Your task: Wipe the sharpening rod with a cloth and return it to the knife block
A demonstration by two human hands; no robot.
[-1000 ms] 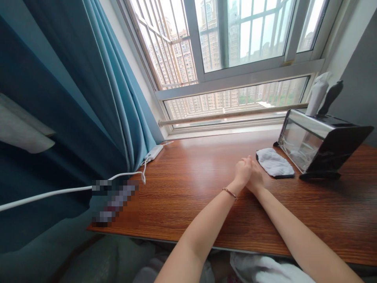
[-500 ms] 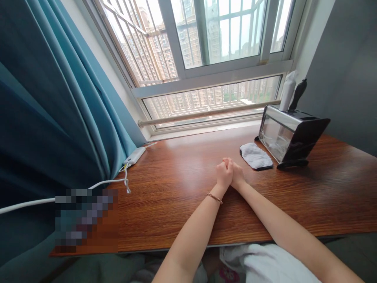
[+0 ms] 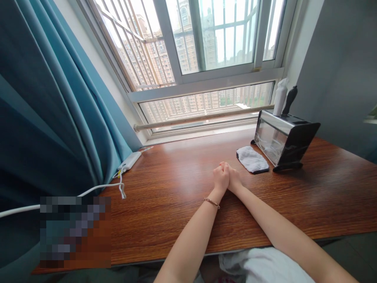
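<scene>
My left hand [image 3: 220,177] and my right hand [image 3: 234,179] are clasped together above the wooden table [image 3: 165,204], fingers closed against each other. No object shows between them. A thin bracelet circles my left wrist. Just right of my hands lies a white fluffy cloth [image 3: 252,159] with a dark edge, touched by neither hand. Behind it stands a black and silver knife block [image 3: 300,137] with a clear side. A black handle [image 3: 290,100] and a white wrapped one [image 3: 280,96] stick up from its top.
On the left, a white power strip [image 3: 130,161] with a white cable [image 3: 97,189] lies beside the blue curtain [image 3: 73,98]. A blurred patch [image 3: 75,232] hides the table's left front corner. A barred window [image 3: 218,39] rises behind the table; a grey wall [image 3: 341,70] stands at right.
The view has tilted up and turned slightly right, so things sit a little lower and further left. My hands stay clasped in the same place.
</scene>
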